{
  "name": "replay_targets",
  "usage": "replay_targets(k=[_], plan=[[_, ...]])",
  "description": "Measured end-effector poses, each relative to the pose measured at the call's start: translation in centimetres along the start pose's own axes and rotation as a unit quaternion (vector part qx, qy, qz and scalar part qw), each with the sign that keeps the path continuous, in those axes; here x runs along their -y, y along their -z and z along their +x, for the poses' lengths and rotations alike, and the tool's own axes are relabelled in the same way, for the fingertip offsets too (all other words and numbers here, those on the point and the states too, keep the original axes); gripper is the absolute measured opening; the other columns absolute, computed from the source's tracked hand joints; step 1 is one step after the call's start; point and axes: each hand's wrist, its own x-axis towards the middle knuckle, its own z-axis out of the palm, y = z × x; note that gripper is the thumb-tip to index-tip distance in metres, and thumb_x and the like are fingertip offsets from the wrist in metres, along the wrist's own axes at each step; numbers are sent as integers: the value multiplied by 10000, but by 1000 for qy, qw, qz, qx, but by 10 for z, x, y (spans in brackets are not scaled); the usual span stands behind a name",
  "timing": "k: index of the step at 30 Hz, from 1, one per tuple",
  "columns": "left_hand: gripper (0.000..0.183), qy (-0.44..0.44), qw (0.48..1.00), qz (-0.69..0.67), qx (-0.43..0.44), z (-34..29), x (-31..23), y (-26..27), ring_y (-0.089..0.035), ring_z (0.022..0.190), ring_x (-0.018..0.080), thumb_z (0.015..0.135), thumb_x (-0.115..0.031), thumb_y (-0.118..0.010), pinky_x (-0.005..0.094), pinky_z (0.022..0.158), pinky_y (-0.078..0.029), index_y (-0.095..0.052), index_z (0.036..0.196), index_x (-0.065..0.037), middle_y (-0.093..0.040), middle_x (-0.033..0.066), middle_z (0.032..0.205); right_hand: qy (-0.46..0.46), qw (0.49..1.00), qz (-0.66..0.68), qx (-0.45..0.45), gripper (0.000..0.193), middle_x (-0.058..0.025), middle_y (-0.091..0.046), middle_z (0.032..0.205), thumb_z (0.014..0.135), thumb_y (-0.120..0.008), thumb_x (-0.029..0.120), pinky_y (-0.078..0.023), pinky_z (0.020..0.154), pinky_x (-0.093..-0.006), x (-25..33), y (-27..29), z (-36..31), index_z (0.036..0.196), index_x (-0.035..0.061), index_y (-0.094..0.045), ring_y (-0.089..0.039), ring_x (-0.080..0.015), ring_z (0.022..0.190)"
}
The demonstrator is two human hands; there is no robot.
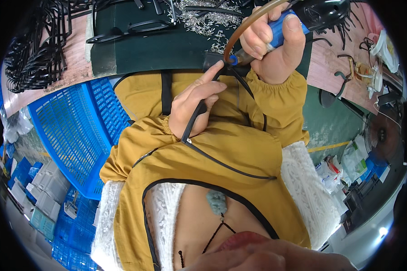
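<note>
My left hand is closed around a black eyeglass frame, its index finger pointing up toward the tool tip. One temple of the frame stretches down and right across my mustard apron, from a small silvery hinge. My right hand grips a blue and black powered screwdriver, tilted down to the left. Its narrow tip meets the frame near my left fingertip, at the mat's near edge; the exact contact is hidden. A brown tube curves in front of the screwdriver.
Tiny silver screws lie heaped on the dark green mat, beside another black eyeglass frame. Many black frames are stacked at left. A blue plastic basket stands below them. More eyewear parts lie at right.
</note>
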Motion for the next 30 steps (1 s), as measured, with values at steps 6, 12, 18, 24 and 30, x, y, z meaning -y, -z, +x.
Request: replay_targets(k=[6, 12, 18, 24, 30], plan=[[171, 64, 991, 90, 79, 3, -22, 28, -639, 1198, 325, 1039, 16, -510, 401, 1036, -506, -589, 1185, 56, -590, 256, 1389, -47, 995, 84, 14, 320, 22, -508, 742, 1034, -528, 470, -307, 439, -236, 18, 5, -13, 1153, 194, -638, -430, -94, 548], [159, 285, 909, 99, -287, 7, -81, 110, -590, 749, 137, 1025, -134, -600, 281, 647, -501, -473, 1078, -53, -586, 71, 878, 77, 994, 3, -80, 288, 2, -514, 760, 1004, -608, 401, -333, 467, -225, 71, 54, -10, 1104, 134, -647, -452, -101, 591], [312, 363, 890, 4, -277, 41, -73, 122, -638, 768, 171, 1036, -333, -632, 320, 616, -563, -536, 1112, -46, -572, 54, 883, 103, 988, 10, -116, 261, 2, -503, 777, 1015, -590, 372, -322, 473, -215, 61, 66, -9, 1093, 126, -625, -441, -92, 582], [549, 328, 900, 40, -285, 67, -48, 101, -659, 1097, 335, 1056, -410, -587, 451, 922, -580, -502, 1370, 33, -600, 191, 1293, 171, 903, -331, -216, 464, -133, -630, 1169, 1102, -460, 343, -499, 951, -374, 96, 81, -32, 1318, -53, -570, -609, -251, 1068], [328, -84, 815, 568, -75, 81, -11, 100, -536, 1255, 325, 995, -248, -599, 447, 1135, -326, -658, 1256, -59, -593, 162, 1301, 108, 725, -672, -107, 205, -72, -661, 912, 939, -711, 121, -503, 757, -327, 123, 118, -25, 1063, -39, -680, -620, -180, 828]])
